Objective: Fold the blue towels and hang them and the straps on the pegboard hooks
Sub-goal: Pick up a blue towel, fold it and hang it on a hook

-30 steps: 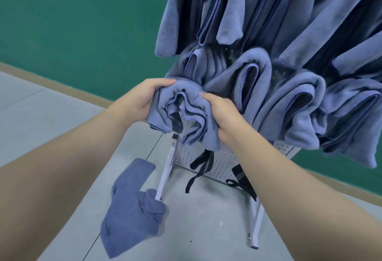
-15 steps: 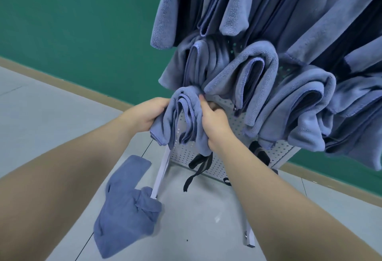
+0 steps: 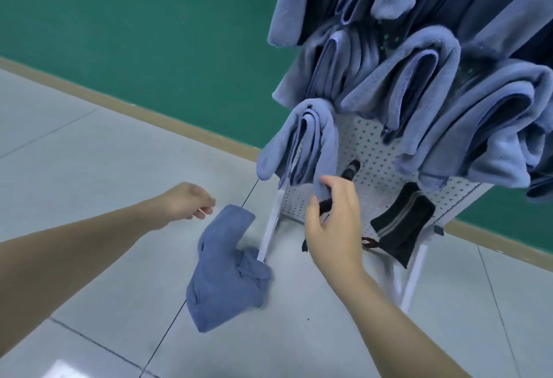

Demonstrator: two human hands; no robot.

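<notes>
A folded blue towel (image 3: 306, 141) hangs over a hook at the lower left of the white pegboard (image 3: 369, 150). My right hand (image 3: 333, 223) is just below it, thumb and forefinger loosely either side of the towel's lower end, touching it. My left hand (image 3: 187, 202) hangs apart to the left, loosely curled and holding nothing. Another blue towel (image 3: 227, 273) lies crumpled on the floor by the stand's left leg. A black strap (image 3: 401, 228) hangs on the board's lower right. A second black strap is partly hidden behind my right hand.
Several folded blue towels (image 3: 419, 78) crowd the upper rows of the pegboard. The white stand legs (image 3: 270, 228) reach down to a grey tiled floor (image 3: 89, 168). A green wall (image 3: 149, 18) with a tan skirting runs behind.
Both hands have let go of the folded towel, which now hangs on its hook. My left hand has dropped down and left; my right hand has slid to the towel's lower end.
</notes>
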